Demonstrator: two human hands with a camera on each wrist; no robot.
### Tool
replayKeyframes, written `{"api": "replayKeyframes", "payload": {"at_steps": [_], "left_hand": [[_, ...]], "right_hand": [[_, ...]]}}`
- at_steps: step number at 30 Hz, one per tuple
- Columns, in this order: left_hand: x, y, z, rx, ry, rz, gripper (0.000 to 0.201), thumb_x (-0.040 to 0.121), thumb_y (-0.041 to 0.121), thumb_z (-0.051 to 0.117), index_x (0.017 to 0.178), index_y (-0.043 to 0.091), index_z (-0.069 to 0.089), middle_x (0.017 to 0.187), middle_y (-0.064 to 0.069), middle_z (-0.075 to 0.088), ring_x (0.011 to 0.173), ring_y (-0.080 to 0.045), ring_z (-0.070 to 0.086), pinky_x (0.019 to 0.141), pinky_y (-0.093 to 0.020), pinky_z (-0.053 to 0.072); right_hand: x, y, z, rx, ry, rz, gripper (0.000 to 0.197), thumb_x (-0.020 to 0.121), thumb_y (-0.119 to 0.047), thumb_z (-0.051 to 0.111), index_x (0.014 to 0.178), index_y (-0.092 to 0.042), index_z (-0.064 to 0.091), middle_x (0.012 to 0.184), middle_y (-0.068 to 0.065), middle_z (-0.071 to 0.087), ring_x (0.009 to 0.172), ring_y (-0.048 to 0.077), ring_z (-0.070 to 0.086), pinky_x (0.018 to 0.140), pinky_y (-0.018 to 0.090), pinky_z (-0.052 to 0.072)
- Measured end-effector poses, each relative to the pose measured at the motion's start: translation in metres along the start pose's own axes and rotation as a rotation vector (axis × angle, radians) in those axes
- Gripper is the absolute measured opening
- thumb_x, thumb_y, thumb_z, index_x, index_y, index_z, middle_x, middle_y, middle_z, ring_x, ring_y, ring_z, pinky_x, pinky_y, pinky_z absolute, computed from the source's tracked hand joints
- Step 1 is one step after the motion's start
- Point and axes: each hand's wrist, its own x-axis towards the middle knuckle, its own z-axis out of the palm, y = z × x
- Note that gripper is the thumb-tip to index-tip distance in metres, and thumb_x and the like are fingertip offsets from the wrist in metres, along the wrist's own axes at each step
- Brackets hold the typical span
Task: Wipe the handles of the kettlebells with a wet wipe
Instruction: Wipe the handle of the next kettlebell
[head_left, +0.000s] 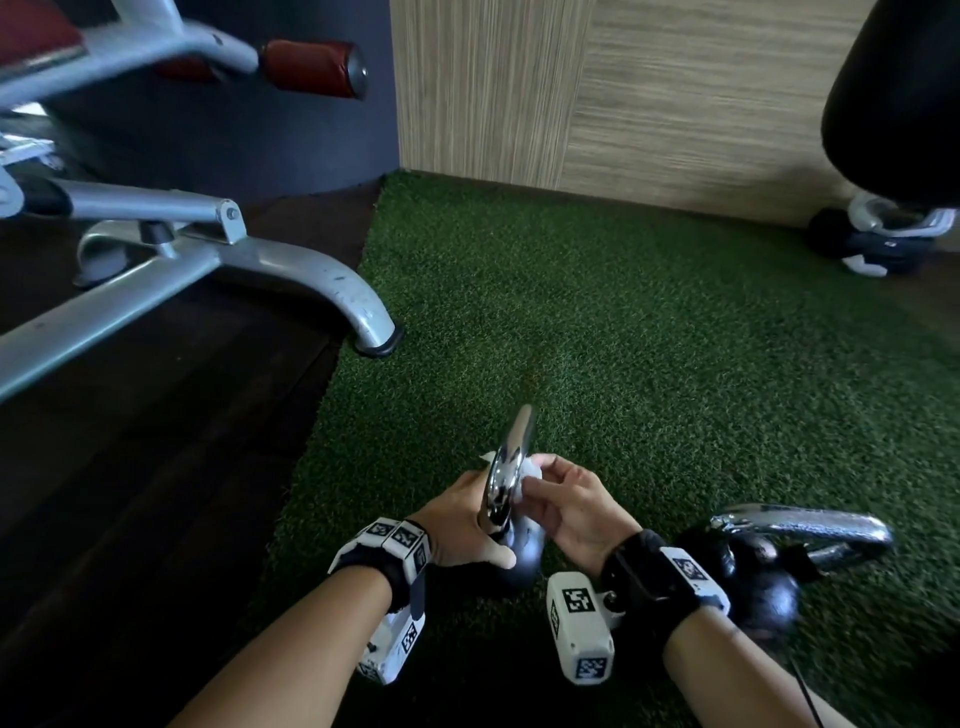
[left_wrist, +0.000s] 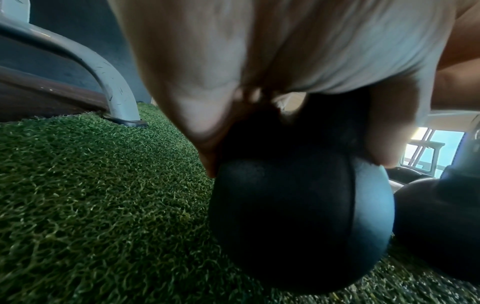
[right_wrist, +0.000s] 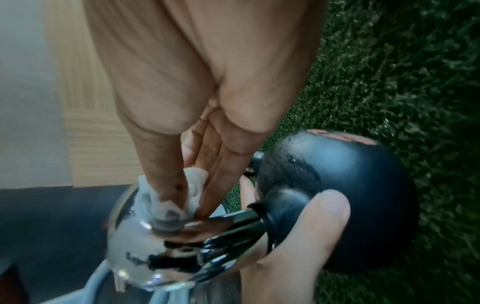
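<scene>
right wrist: kettlebell lettering orange, unreadable

Gym, weight bench frame, green turf floor, kettlebells

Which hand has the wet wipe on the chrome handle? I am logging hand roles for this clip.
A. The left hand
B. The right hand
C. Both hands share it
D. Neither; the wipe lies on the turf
B. The right hand pinches the white wet wipe against the chrome handle, while the left hand grips the kettlebell where handle meets ball, steadying it.
</scene>
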Motion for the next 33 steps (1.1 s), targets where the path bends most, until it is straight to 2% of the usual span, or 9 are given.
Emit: {"api": "replayKeyframes", "payload": {"at_steps": [2, 7, 12, 15, 18, 20, 23, 28, 33], "left_hand": [[0.001, 0.001, 0.001, 0.017, -0.013, -0.01, 0.087, 0.056, 0.042, 0.082, 0.134, 0.046, 0.044, 0.13, 0.006, 0.048, 0.121, -0.01, 0.053, 0.107, -0.033, 0.049], [0.003, 0.001, 0.001, 0.018, -0.01, 0.007, 0.098, 0.062, 0.04, 0.084, 0.146, 0.048, 0.034, 0.131, 0.006, 0.044, 0.124, -0.011, 0.051, 0.106, -0.023, 0.041], [0.002, 0.0, 0.002, -0.005, 0.016, -0.003, 0.097, 0.065, 0.034, 0.087, 0.146, 0.045, 0.035, 0.129, 0.006, 0.046, 0.117, -0.012, 0.055, 0.1, -0.02, 0.042], [-0.003, 0.001, 0.004, -0.014, 0.038, -0.003, 0.101, 0.066, 0.032, 0.087, 0.15, 0.04, 0.032, 0.13, 0.006, 0.046, 0.116, -0.011, 0.055, 0.096, -0.017, 0.038], [-0.007, 0.0, 0.007, 0.019, 0.035, 0.004, 0.109, 0.06, 0.039, 0.087, 0.154, 0.028, 0.032, 0.133, 0.005, 0.043, 0.123, -0.015, 0.052, 0.103, -0.024, 0.042], [-0.01, -0.002, 0.009, 0.05, 0.037, 0.031, 0.116, 0.056, 0.042, 0.086, 0.156, 0.02, 0.031, 0.135, 0.003, 0.042, 0.128, -0.018, 0.05, 0.111, -0.031, 0.044], [-0.017, -0.006, 0.011, 0.069, 0.068, 0.091, 0.119, 0.056, 0.039, 0.088, 0.157, 0.019, 0.029, 0.135, -0.001, 0.044, 0.126, -0.021, 0.051, 0.111, -0.034, 0.044], [-0.022, -0.017, 0.024, 0.196, 0.129, 0.221, 0.11, 0.061, 0.052, 0.08, 0.151, 0.004, 0.039, 0.136, -0.004, 0.05, 0.125, -0.023, 0.049, 0.11, -0.041, 0.045], [-0.023, -0.02, 0.03, 0.217, 0.201, 0.281, 0.104, 0.073, 0.051, 0.078, 0.154, 0.0, 0.036, 0.144, -0.006, 0.047, 0.129, -0.024, 0.05, 0.11, -0.041, 0.043]], "right_hand": [[0.004, -0.004, -0.002, -0.062, 0.058, -0.041, 0.029, 0.071, 0.013, 0.071, 0.095, 0.0, 0.059, 0.09, 0.024, 0.074, 0.067, 0.028, 0.074, 0.062, 0.035, 0.064], [0.017, -0.002, 0.001, -0.142, 0.296, -0.155, 0.026, 0.082, 0.018, 0.069, 0.093, -0.004, 0.06, 0.086, 0.016, 0.074, 0.066, 0.025, 0.072, 0.059, 0.033, 0.062], [0.013, -0.001, -0.001, -0.335, 0.253, -0.19, 0.031, 0.078, 0.023, 0.07, 0.088, -0.006, 0.061, 0.084, 0.016, 0.074, 0.068, 0.026, 0.07, 0.06, 0.034, 0.059], [0.019, -0.005, -0.001, -0.529, 0.351, -0.231, 0.03, 0.074, 0.016, 0.079, 0.089, -0.006, 0.066, 0.083, 0.012, 0.076, 0.073, 0.025, 0.071, 0.067, 0.038, 0.061], [0.03, -0.012, -0.003, -0.57, 0.484, -0.243, 0.033, 0.071, 0.011, 0.083, 0.093, -0.007, 0.068, 0.086, 0.009, 0.078, 0.081, 0.028, 0.076, 0.078, 0.045, 0.064], [0.031, -0.015, -0.002, -0.572, 0.486, -0.236, 0.031, 0.072, 0.013, 0.082, 0.093, -0.006, 0.068, 0.087, 0.01, 0.078, 0.083, 0.029, 0.077, 0.082, 0.05, 0.064], [0.027, -0.009, 0.0, -0.66, 0.482, -0.26, 0.029, 0.072, 0.01, 0.082, 0.084, -0.013, 0.067, 0.084, 0.008, 0.077, 0.079, 0.025, 0.077, 0.078, 0.05, 0.065], [0.029, -0.001, 0.006, -0.732, 0.685, -0.335, 0.03, 0.071, -0.008, 0.086, 0.077, -0.032, 0.07, 0.078, -0.005, 0.077, 0.076, 0.019, 0.077, 0.073, 0.047, 0.065], [0.029, 0.001, 0.011, -0.817, 0.731, -0.264, 0.016, 0.068, -0.01, 0.081, 0.069, -0.021, 0.07, 0.072, -0.005, 0.075, 0.074, 0.02, 0.074, 0.075, 0.045, 0.064]]}}
